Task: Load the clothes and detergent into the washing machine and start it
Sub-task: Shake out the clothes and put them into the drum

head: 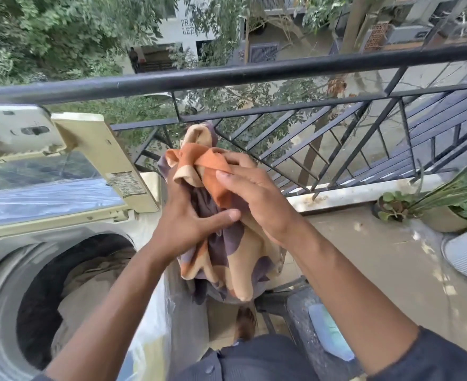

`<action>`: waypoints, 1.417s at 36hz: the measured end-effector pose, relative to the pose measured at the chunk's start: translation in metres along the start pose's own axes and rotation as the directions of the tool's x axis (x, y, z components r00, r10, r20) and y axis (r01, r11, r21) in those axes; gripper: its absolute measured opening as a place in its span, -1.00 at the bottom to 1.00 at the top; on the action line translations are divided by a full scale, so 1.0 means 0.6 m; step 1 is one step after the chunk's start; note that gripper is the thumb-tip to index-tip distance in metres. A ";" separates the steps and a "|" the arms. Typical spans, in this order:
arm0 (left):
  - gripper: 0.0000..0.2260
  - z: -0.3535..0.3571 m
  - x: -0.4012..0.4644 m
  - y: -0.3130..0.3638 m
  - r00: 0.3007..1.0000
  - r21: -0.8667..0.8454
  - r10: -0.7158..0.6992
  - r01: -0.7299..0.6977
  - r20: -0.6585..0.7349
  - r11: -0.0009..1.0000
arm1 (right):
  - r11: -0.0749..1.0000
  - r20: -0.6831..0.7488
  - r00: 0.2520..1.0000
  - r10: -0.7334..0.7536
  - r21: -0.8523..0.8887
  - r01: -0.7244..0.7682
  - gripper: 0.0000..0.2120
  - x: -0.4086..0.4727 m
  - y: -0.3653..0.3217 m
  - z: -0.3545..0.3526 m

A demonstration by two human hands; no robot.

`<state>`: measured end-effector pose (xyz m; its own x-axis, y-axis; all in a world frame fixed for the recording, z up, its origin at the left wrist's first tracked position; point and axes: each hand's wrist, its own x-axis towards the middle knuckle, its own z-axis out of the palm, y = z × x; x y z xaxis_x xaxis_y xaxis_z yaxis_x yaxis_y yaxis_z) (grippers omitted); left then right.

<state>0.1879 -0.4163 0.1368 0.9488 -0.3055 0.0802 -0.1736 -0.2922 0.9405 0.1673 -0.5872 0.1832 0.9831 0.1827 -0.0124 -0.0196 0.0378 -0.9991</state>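
Both hands hold one bundled cloth (221,237) in orange, tan and purple patches, raised in front of the balcony railing (282,71); left hand (191,221) curls round its left side, thumb pressed across the fabric; right hand (257,199) wraps the orange top, fingers bent over it; just to the left stands the washing machine (4,270), lid (48,171) tilted up, tan clothes (89,287) lying in its drum; potted plants (447,210) sit on the floor at right.
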 end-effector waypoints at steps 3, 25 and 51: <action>-0.28 0.019 0.003 -0.001 0.971 0.095 0.012 0.012 -0.240 0.995 | 1.000 0.125 0.992 -0.020 0.004 0.020 -0.65 -0.005 -0.015 0.002; -0.47 -0.065 0.045 0.053 0.902 -0.030 0.123 -0.148 -0.414 0.988 | 0.455 -0.200 0.810 0.551 -0.742 -0.492 -0.43 -0.061 0.344 -0.133; -0.56 -0.041 0.050 -0.013 0.936 0.357 0.067 0.065 -0.345 0.932 | 0.915 -0.452 0.874 -0.178 -0.402 -0.022 -0.75 0.011 -0.025 -0.226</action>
<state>0.2241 -0.4006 0.1400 0.9677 0.0067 0.2518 -0.1946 -0.6152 0.7640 0.1986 -0.7198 0.1924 0.9452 -0.2910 0.1483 0.0336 -0.3649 -0.9304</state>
